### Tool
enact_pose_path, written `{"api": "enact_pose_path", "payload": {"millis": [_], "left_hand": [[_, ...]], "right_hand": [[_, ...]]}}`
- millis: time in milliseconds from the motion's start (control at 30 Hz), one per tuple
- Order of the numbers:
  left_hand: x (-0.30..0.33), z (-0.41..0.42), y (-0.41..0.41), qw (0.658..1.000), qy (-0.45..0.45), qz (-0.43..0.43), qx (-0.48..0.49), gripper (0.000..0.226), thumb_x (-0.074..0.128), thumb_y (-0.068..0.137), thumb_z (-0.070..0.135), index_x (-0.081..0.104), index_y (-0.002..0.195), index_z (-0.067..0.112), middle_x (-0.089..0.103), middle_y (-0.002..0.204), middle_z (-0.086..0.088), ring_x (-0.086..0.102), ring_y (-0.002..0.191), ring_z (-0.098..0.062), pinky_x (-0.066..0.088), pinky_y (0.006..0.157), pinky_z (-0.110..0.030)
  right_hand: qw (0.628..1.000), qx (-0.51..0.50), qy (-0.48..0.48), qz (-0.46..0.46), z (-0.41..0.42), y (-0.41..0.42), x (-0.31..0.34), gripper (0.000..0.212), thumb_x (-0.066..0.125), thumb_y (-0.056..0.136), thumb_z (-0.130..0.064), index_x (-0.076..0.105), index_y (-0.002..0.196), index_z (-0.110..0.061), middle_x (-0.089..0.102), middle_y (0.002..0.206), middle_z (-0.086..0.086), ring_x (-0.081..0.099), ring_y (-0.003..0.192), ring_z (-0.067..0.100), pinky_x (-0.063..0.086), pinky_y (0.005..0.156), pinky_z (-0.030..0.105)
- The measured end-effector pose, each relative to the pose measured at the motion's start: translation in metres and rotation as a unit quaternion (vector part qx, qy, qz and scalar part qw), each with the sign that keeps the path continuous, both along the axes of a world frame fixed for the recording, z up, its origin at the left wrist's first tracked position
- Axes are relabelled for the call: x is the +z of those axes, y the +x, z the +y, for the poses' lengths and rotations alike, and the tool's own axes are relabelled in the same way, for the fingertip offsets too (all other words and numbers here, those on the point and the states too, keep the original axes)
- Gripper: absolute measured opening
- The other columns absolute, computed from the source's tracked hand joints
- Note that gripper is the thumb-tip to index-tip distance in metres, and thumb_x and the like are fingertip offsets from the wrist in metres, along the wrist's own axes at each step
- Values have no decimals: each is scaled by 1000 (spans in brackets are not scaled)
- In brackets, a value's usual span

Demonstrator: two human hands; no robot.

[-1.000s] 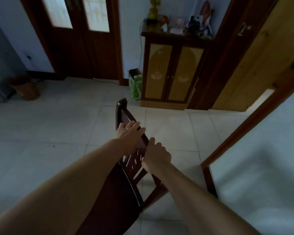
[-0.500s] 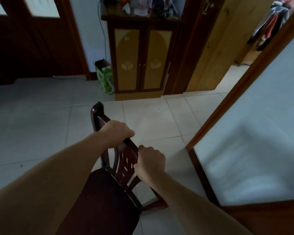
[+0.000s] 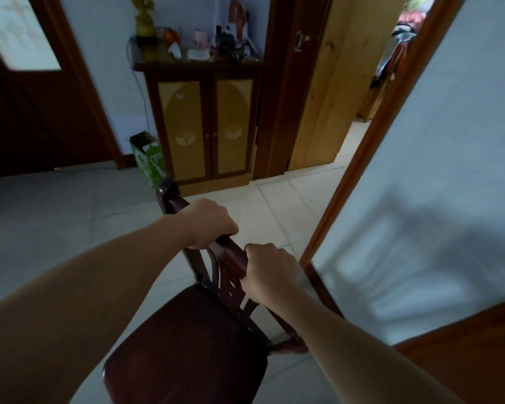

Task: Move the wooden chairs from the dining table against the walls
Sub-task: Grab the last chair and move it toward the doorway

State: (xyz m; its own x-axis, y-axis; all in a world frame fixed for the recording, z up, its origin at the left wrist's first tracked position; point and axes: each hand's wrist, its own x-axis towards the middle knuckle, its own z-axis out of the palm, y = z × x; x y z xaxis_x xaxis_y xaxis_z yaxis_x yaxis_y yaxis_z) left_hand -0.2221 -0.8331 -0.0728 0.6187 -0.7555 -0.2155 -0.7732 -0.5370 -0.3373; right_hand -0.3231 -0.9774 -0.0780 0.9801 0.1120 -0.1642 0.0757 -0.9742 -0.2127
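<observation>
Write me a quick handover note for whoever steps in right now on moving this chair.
Left hand: closed on the top rail of the dark wooden chair.
Right hand: closed on the same rail, nearer the pale wall.
Chair: on the light tiled floor, its back toward the wall, beside the wooden-trimmed wall corner; whether it touches the wall is unclear.
Done: chair brought to the wall.
Left: set it flush, release; no other chairs in view.

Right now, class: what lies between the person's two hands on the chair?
In the head view, only a short bare stretch of the chair's dark top rail separates the left hand from the right hand.
</observation>
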Motion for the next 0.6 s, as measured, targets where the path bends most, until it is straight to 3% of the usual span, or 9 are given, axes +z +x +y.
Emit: {"api": "enact_pose_path", "payload": {"millis": [167, 267, 367, 467, 600], "left_hand": [[17, -63, 19, 999, 5, 10, -51, 23, 58, 75, 1, 44, 77, 20, 39, 64, 6, 55, 70, -19, 40, 54, -32], [22, -109, 34, 997, 5, 7, -81, 26, 62, 76, 2, 44, 79, 21, 43, 67, 5, 55, 70, -19, 47, 60, -33], [22, -158, 51, 994, 10, 3, -108, 28, 62, 77, 3, 40, 78, 21, 48, 70, 2, 57, 70, -20, 45, 57, -33], [18, -219, 73, 992, 23, 10, -125, 27, 61, 78, 4, 40, 78, 21, 42, 67, 3, 55, 68, -20, 41, 54, -32], [10, -301, 102, 989, 21, 19, -143, 28, 61, 78, 4, 38, 78, 21, 32, 61, 5, 44, 57, -16, 34, 50, -28]], "right_hand": [[997, -62, 14, -42, -48, 6, 5, 17, 65, 79, -19, 56, 93, -17, 41, 63, -5, 48, 64, 19, 34, 58, 30], [994, -99, 27, -49, -83, 13, 4, 19, 67, 78, -18, 55, 93, -18, 50, 70, -5, 52, 66, 19, 32, 58, 29], [990, -131, 36, -47, -124, 22, 3, 19, 65, 78, -14, 56, 93, -17, 60, 81, 0, 62, 78, 22, 39, 62, 30], [984, -170, 41, -32, -177, 37, 1, 20, 64, 76, -11, 56, 94, -17, 54, 76, -2, 63, 80, 23, 42, 63, 30], [978, -205, 30, -23, -250, 59, -3, 22, 62, 78, -14, 60, 99, -20, 63, 85, -1, 64, 80, 22, 42, 65, 29]]}}
